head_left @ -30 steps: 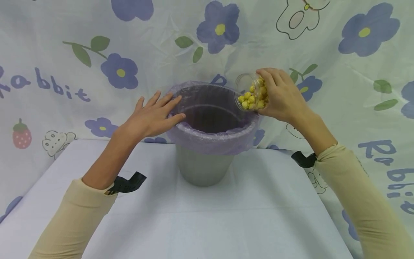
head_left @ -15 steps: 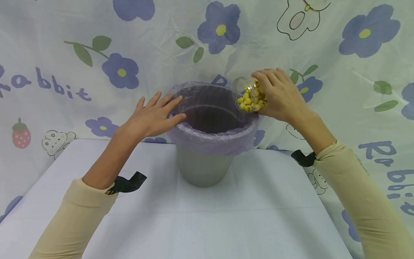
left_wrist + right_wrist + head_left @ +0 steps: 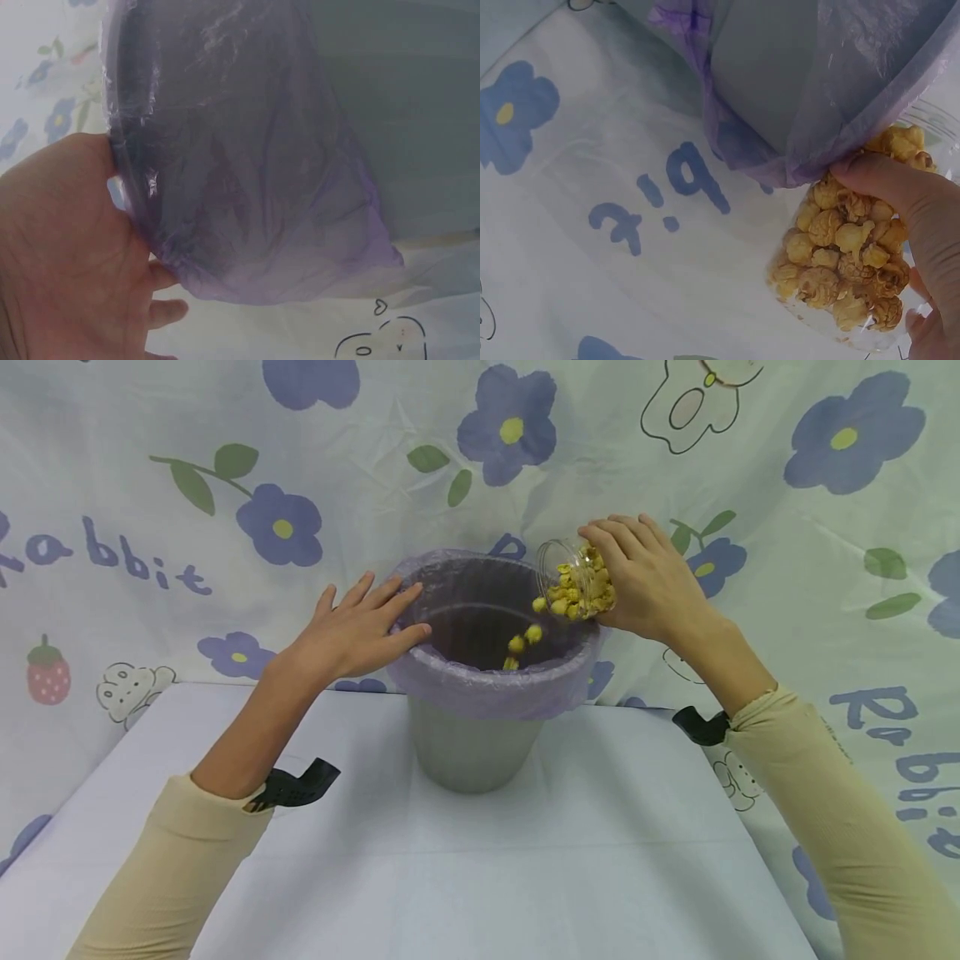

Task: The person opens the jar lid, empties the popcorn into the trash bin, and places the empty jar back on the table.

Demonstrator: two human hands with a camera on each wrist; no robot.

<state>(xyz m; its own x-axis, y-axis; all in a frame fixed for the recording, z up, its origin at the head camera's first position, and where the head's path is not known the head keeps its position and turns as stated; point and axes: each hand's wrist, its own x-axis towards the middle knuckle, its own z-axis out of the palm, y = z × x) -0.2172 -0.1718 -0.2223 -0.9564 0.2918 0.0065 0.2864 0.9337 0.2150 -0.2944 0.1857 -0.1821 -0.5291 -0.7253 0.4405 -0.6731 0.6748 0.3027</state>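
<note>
Tilted over the right rim of a grey bin (image 3: 472, 747), a clear jar (image 3: 551, 560) of yellow popcorn (image 3: 588, 589) is held by my right hand (image 3: 652, 581). Several popcorn pieces (image 3: 517, 644) are in the air below the jar's mouth, inside the bin's opening. In the right wrist view, popcorn (image 3: 840, 255) fills much of the jar, and the thumb lies near the liner. A purple bin liner (image 3: 487, 689) is folded over the rim. My left hand (image 3: 352, 631) rests with spread, straight fingers on the left rim; in the left wrist view its palm (image 3: 67, 247) touches the liner (image 3: 247, 150).
The bin stands on a white-covered table (image 3: 480, 877). Close behind it hangs a patterned curtain (image 3: 360, 510) with blue flowers and lettering. Black wrist-mounted pieces sit at the left cuff (image 3: 296, 783) and right cuff (image 3: 702, 727).
My right hand has tipped the jar further, mouth downward and slightly left. Popcorn that lay inside the jar now falls into the bin. The left hand has stayed on the rim.
</note>
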